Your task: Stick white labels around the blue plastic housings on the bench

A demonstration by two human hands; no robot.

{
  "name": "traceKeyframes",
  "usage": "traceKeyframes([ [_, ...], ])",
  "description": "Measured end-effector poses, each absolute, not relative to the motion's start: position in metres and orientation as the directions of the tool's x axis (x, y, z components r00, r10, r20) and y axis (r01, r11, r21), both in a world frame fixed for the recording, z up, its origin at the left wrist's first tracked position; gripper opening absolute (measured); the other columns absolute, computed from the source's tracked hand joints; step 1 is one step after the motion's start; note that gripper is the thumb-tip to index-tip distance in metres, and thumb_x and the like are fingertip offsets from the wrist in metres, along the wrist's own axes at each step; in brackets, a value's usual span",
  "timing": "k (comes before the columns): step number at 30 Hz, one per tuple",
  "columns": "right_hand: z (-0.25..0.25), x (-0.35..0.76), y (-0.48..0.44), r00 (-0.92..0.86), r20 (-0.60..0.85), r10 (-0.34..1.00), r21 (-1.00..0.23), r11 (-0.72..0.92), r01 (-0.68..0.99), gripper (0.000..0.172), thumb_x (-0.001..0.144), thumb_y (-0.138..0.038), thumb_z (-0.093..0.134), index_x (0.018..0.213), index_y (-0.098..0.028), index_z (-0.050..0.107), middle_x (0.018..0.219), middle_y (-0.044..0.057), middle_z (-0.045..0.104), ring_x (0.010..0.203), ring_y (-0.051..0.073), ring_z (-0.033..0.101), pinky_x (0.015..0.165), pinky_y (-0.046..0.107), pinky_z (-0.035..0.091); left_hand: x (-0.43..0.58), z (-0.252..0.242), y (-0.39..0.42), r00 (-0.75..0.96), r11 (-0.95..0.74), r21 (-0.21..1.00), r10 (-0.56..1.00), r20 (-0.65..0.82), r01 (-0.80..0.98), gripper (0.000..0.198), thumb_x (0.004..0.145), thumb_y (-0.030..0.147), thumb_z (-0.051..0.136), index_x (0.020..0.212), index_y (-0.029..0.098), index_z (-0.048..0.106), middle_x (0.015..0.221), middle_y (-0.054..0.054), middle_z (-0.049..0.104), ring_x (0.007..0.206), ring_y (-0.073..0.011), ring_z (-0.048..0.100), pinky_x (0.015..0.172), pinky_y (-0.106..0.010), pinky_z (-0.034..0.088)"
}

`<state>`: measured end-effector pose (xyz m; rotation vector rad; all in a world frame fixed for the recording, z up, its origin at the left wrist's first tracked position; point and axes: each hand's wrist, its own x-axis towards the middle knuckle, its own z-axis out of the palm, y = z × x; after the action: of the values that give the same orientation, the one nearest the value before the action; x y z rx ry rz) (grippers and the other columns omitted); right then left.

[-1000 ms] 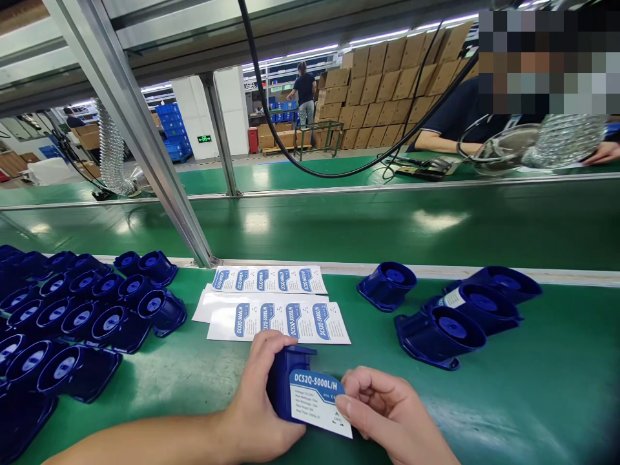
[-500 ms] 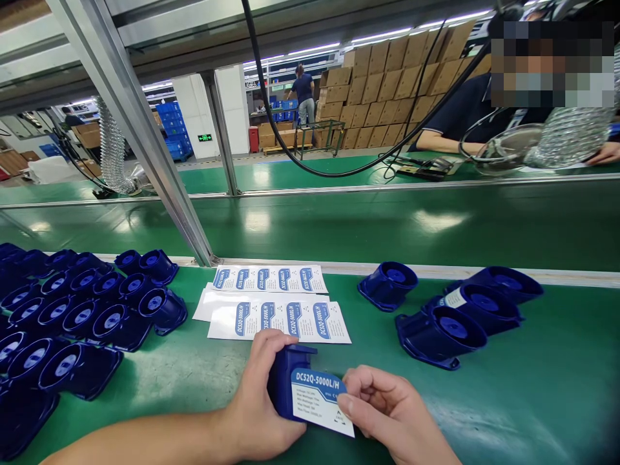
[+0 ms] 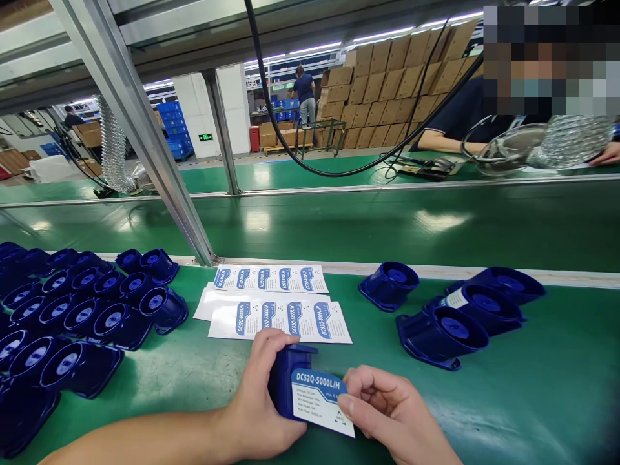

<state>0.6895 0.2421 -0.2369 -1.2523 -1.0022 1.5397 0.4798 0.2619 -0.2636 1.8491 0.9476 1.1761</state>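
Observation:
Near the bottom centre, my left hand is wrapped round a dark blue plastic housing. A blue and white label printed DC52Q-5000L/H lies against the housing's right-hand side, its right part sticking out past it. My right hand pinches the label's right edge between thumb and fingers. Beyond my hands, label sheets lie on the green surface.
Many blue housings stand in rows at the left; several more stand at the right. A metal post slants down to the bench edge. A person sits across the bench, and another person stands near stacked cartons.
The view has shifted very slightly. Both hands, the housing and the label hold nearly the same position. The person across the bench has moved a little.

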Motion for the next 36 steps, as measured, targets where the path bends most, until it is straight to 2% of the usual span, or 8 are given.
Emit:
traceKeyframes([
  [10,-0.2382,0.691,0.243,-0.113,-0.281,0.953,-0.946,-0.295,-0.134,0.051,0.06,-0.06,0.096,0.063,-0.019,0.066,0.057,-0.003,0.056,0.054,0.012,0.045,0.054,0.027,0.038,0.4794,-0.2651,0.2614,0.312,-0.449,0.871,0.871,0.378,0.199,0.085,0.063,0.005,0.073,0.14,0.031,0.047,0.128,-0.008,0.048,0.121,-0.0321,0.054,0.102,-0.049,0.048],
  [16,-0.2386,0.6899,0.243,-0.099,-0.254,0.962,-0.955,-0.265,-0.13,0.053,0.066,-0.064,0.091,0.062,-0.019,0.064,0.059,-0.001,0.058,0.054,0.011,0.044,0.054,0.026,0.037,0.4798,-0.2652,0.2619,0.313,-0.449,0.871,0.871,0.378,0.199,0.085,0.064,0.004,0.073,0.141,0.031,0.046,0.129,-0.009,0.048,0.121,-0.0326,0.054,0.103,-0.05,0.048],
  [36,-0.2394,0.6907,0.2421,-0.107,-0.253,0.962,-0.953,-0.266,-0.146,0.052,0.066,-0.062,0.093,0.062,-0.019,0.063,0.063,0.0,0.062,0.055,0.011,0.046,0.054,0.026,0.038,0.4796,-0.264,0.2624,0.316,-0.47,0.862,0.86,0.399,0.189,0.084,0.066,0.004,0.072,0.141,0.031,0.046,0.127,-0.008,0.048,0.119,-0.0297,0.054,0.101,-0.046,0.048],
])
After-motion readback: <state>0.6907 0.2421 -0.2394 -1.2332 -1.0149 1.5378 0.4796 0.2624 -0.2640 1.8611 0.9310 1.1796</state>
